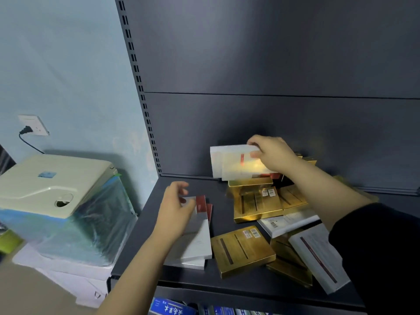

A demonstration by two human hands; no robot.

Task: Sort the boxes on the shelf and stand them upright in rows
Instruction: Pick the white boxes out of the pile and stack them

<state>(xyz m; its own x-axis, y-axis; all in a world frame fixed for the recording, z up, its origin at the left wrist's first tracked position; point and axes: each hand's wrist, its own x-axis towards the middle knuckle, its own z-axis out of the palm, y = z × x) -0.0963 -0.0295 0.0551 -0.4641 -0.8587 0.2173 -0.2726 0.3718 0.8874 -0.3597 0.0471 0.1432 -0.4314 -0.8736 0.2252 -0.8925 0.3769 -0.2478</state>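
On the dark shelf (145, 253) lies a jumble of flat gold boxes (243, 251) and white boxes (318, 258). My right hand (272, 155) grips the top right corner of a white box with a red mark (231, 162), held on edge near the back panel, above the gold pile. My left hand (175, 212) rests on two stacked white boxes with red ends (197, 237) lying flat at the shelf's left; its fingers are spread over the upper one.
A cream-lidded appliance wrapped in plastic (56, 196) stands left of the shelf on white cartons. A wall socket with a black plug (34, 126) is behind it. The shelf upright (141, 92) runs up the left. Blue packages (170, 310) sit on the shelf below.
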